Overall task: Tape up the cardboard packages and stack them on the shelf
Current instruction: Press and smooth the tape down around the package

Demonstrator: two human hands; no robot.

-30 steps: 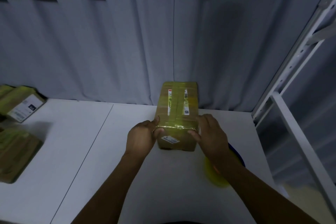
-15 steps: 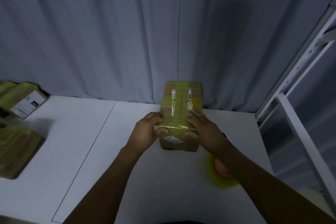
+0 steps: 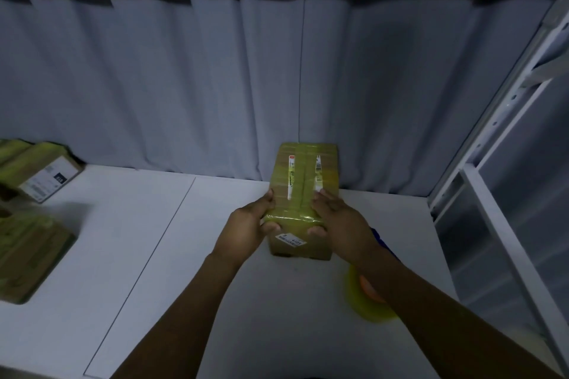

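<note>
Far left of frame: flat brown cardboard package wrapped in yellow tape (image 3: 30, 258) on white shelf board (image 3: 129, 240). My read: finished, parked aside.

Centre: left hand (image 3: 249, 226) clamps near corner of oblong brown cardboard box banded in glossy yellow tape (image 3: 303, 190), fingers on top, thumb on front face. Box sits on shelf, far end at grey curtain (image 3: 184, 86). White labels show through tape.

Right hand (image 3: 335, 218) mirrors the hold; I judge both are smoothing tape over edge.

Lower right: yellow tape roll with orange core (image 3: 366, 301) lies under forearm, within reach.

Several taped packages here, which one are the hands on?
The centre package against the curtain: left hand and right hand grip its near end. The labelled package and plain package at far left lie untouched.
</note>
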